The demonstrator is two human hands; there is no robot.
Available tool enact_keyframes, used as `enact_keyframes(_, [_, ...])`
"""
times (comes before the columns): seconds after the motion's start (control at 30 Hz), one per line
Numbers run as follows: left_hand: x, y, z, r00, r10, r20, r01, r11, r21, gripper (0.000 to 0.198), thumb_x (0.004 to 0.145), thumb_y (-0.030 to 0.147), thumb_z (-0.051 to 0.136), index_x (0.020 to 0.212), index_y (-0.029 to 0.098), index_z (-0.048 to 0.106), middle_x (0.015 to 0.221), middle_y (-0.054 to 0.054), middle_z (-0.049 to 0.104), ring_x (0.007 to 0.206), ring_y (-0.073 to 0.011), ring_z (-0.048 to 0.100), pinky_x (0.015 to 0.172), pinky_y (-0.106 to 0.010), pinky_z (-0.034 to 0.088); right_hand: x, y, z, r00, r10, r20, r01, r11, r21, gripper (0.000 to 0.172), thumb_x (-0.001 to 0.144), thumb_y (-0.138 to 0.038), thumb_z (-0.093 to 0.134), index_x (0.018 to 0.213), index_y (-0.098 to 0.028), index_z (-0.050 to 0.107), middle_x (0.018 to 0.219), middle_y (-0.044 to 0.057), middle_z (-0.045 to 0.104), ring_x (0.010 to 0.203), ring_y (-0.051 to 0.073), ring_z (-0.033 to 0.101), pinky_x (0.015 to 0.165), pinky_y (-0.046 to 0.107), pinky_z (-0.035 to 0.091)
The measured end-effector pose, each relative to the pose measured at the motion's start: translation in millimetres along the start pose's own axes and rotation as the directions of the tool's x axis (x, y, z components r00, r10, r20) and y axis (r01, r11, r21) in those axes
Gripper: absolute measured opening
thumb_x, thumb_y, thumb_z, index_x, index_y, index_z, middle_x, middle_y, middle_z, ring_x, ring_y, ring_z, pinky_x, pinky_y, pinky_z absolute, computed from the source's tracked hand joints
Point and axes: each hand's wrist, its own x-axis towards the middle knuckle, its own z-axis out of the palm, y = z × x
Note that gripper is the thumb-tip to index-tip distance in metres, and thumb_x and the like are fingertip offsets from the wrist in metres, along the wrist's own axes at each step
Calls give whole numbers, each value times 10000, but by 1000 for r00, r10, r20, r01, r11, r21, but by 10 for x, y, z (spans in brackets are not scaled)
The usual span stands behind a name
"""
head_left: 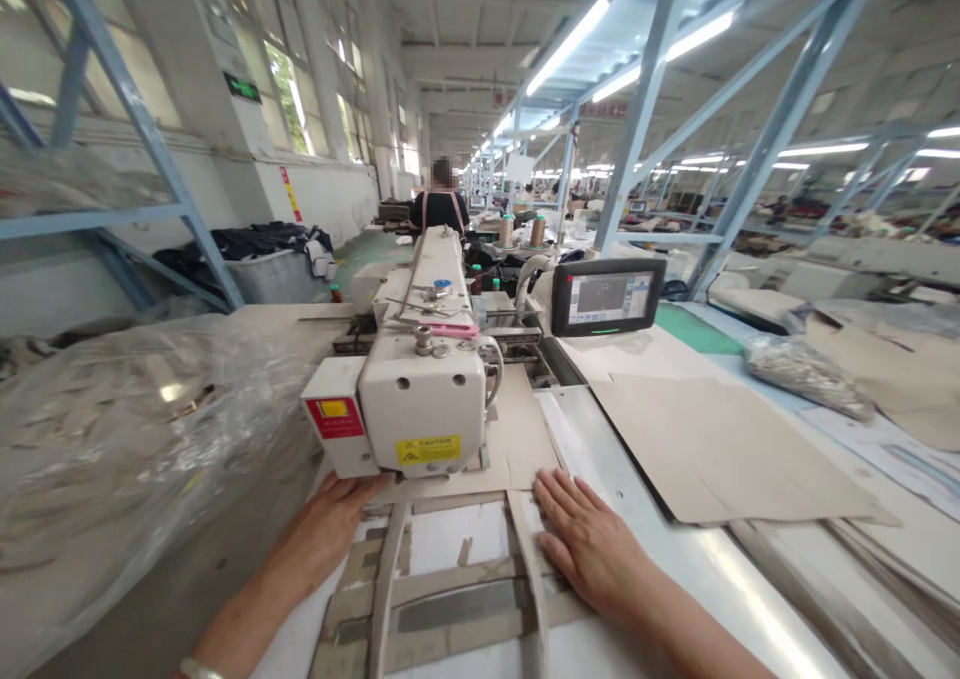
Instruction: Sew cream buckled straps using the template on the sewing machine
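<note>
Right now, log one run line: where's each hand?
left hand: beside sewing machine head | right hand: flat on pattern template

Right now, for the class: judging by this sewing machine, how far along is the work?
Partway, it seems. Done: tan pieces lie laid out on the white board. In hand: the right hand rests flat at the board's edge, and the left hand sits by the sewing machine. Left: a plastic sack of tan pieces lies to the left, apparently unsewn.

Left hand, right hand bare; forearms uncovered too; narrow silver metal wristband sat on left wrist, cut off by frame edge.
</note>
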Motion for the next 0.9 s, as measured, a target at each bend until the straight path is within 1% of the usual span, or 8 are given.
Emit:
enact_keyframes(0.13, [20,-16,57,1000,-8,-10,8,999,39,522,891,66,364,1318,197,634,1204,-118,721,1088,-289,678,1035,-506,492,18,-44,-54,999,19,27,-19,1000,-1,620,1023,-422,321,1554,-107,272,1608,111,209,1498,293,177,1241,504,211])
enact_keyframes(0.33, [36,-31,83,999,17,-27,-15,998,65,530,876,51,358,1299,186,647,1167,-117,735,1045,-279,692,1010,-492,502,116,31,-65,999,26,-25,-27,1000,-11,601,1023,-426,315,1538,-117,340,1597,110,293,1488,283,242,1236,509,229])
enact_keyframes(0.47, [-5,-31,65,998,49,-40,-46,997,66,524,867,46,355,1278,168,657,1231,-108,709,1096,-266,665,1020,-465,497,122,54,-52,995,17,-97,-17,1000,-3,558,1004,-380,388,1483,-96,428,1557,137,401,1455,291,337,1222,527,256])
enact_keyframes(0.57, [-35,-1,30,995,60,-82,-58,998,26,501,889,88,374,1311,179,629,1263,-89,689,1143,-253,629,1041,-445,490,129,68,-51,980,-6,-200,8,1000,9,416,996,-323,424,1330,-113,558,1387,144,582,1293,280,518,1186,528,311])
enact_keyframes(0.63, [-48,24,17,992,56,-115,-54,998,19,470,911,138,400,1329,178,612,1258,-92,685,1140,-263,616,1049,-461,486,143,80,-55,969,-24,-245,25,1000,1,318,1000,-296,424,1204,-136,607,1211,121,649,1147,262,583,1158,525,337])
enact_keyframes(0.7, [-62,35,24,989,62,-136,-58,998,32,438,935,186,414,1326,177,611,1240,-99,687,1124,-277,612,1047,-494,485,153,89,-56,964,-41,-262,36,999,-22,260,994,-276,436,1133,-150,616,1106,100,650,1072,253,592,1151,530,332])
enact_keyframes(0.8, [-92,19,69,985,68,-159,-60,997,54,418,966,207,395,1326,191,609,1258,-102,678,1142,-281,606,1048,-518,487,143,93,-43,962,-49,-270,35,998,-56,220,981,-251,457,1107,-165,615,1080,87,642,1064,250,585,1166,544,299])
enact_keyframes(0.9, [-139,25,92,980,75,-185,-62,995,75,422,953,180,395,1317,154,607,1290,-129,664,1192,-279,596,1059,-487,494,113,106,-7,961,-41,-275,21,997,-73,246,987,-255,458,1169,-176,604,1087,78,645,1070,243,586,1170,549,298])
